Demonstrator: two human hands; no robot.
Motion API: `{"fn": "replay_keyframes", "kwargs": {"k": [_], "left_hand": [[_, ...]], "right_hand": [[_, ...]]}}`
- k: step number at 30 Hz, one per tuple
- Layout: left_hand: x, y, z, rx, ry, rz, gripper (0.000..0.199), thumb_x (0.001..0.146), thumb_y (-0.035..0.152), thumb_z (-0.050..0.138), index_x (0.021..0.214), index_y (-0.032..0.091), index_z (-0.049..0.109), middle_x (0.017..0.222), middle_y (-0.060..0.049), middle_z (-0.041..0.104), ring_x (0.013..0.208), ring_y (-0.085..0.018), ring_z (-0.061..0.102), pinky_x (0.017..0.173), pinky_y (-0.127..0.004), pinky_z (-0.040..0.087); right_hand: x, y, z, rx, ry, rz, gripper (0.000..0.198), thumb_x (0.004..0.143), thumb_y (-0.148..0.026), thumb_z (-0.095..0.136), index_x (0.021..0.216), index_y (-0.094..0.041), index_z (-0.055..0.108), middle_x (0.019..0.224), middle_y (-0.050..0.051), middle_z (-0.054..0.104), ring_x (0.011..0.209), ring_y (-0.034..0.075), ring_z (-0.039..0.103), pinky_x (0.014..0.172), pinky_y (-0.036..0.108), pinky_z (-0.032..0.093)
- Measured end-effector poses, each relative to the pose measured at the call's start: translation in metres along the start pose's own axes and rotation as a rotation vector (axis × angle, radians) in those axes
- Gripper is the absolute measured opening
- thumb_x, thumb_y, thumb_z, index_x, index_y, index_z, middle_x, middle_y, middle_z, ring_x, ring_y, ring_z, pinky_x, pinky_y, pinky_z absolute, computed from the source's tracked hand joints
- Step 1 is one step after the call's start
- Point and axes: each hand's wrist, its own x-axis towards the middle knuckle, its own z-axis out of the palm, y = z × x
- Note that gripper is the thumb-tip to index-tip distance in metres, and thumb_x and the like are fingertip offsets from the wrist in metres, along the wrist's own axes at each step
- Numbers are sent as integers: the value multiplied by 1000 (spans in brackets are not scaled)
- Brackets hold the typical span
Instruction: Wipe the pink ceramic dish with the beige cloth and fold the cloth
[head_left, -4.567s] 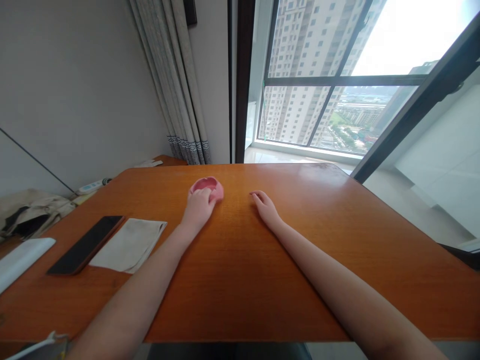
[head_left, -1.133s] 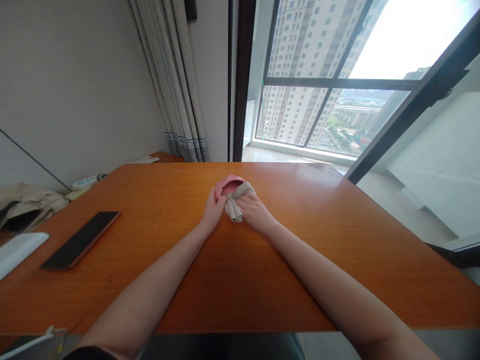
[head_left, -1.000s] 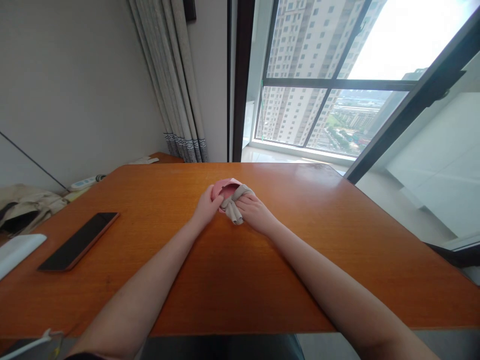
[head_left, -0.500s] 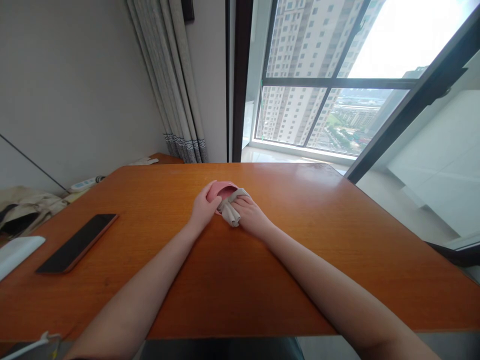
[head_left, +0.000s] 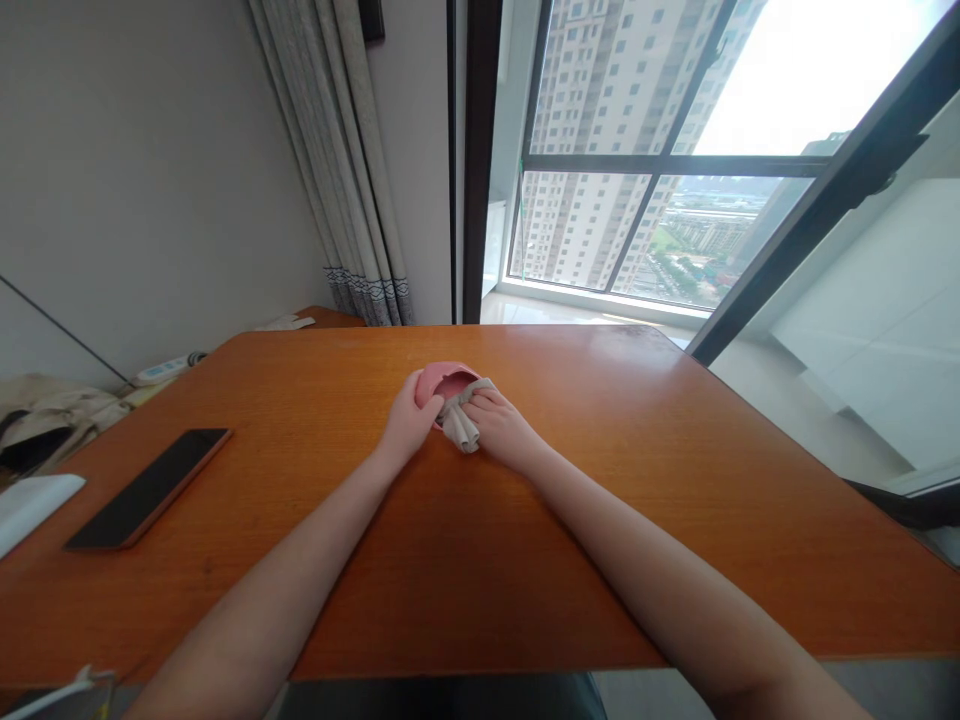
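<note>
**Pink bowl (head_left: 432,379) gripped, cloth (head_left: 462,431) at its near rim**

Left hand (head_left: 407,418) partly curled round bowl's left side; right hand (head_left: 504,428) closed on bunched cloth. Bowl's toward the table's far edge. Reads as wiping; next move probably needs a steady left hold. Glossy orange-brown wood table (head_left: 480,570), then grey curtain (head_left: 330,150), tall window (head_left: 589,235) beyond.

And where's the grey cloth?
In the head view, the grey cloth is near the middle, bunched in the right hand at the near right edge of the pink bowl.
</note>
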Motion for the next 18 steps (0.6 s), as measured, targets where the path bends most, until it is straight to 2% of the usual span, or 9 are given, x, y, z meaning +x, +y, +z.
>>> {"fn": "replay_keyframes", "kwargs": {"k": [3, 6, 9, 11, 13, 16, 18], "left_hand": [[-12, -4, 16, -167, 117, -36, 44, 72, 26, 61, 113, 20, 47, 103, -4, 58, 97, -19, 56, 88, -31, 44], [-23, -9, 30, -252, 175, -103, 36, 76, 30, 58, 110, 21, 46, 97, -3, 57, 91, -17, 57, 84, -30, 46], [-19, -9, 26, -151, 160, -109, 19, 75, 26, 57, 92, 20, 51, 83, 0, 54, 80, -16, 54, 77, -29, 46], [-9, -6, 16, -75, 106, -105, 11, 72, 22, 56, 82, 19, 52, 75, 1, 51, 70, -14, 50, 68, -26, 46], [-2, -5, 8, -60, 48, -160, 9, 72, 23, 55, 79, 19, 51, 70, 2, 48, 62, -12, 47, 58, -24, 44], [-6, -8, 14, -190, 58, -269, 23, 75, 31, 57, 94, 20, 50, 82, 1, 52, 63, -11, 50, 52, -23, 43], [-17, -13, 28, -337, 134, -275, 37, 76, 34, 58, 108, 23, 45, 97, -2, 54, 73, -12, 55, 61, -23, 46]], "right_hand": [[-3, -3, 2, 13, 5, 68, 21, 89, -12, 43, 84, -17, 63, 78, 5, 61, 79, 20, 50, 90, 37, 38], [-4, -11, 3, 75, 43, 147, 20, 88, -11, 44, 90, -16, 63, 82, 6, 63, 82, 20, 51, 89, 37, 37], [-2, -11, -1, 118, 44, 116, 23, 89, -11, 42, 93, -17, 63, 86, 6, 64, 85, 19, 51, 93, 36, 36], [0, -6, -5, 109, 27, 60, 24, 90, -12, 41, 92, -19, 64, 86, 5, 63, 86, 19, 51, 96, 36, 34], [0, -1, -8, 84, 8, 11, 22, 90, -12, 43, 88, -20, 64, 82, 4, 62, 83, 19, 50, 97, 36, 34], [-1, -2, -7, 42, -26, 16, 22, 88, -11, 45, 78, -19, 63, 75, 4, 60, 77, 19, 48, 92, 35, 35], [-3, -10, -4, 27, -21, 88, 22, 87, -10, 46, 75, -19, 62, 74, 4, 59, 76, 19, 47, 88, 35, 36]]}}
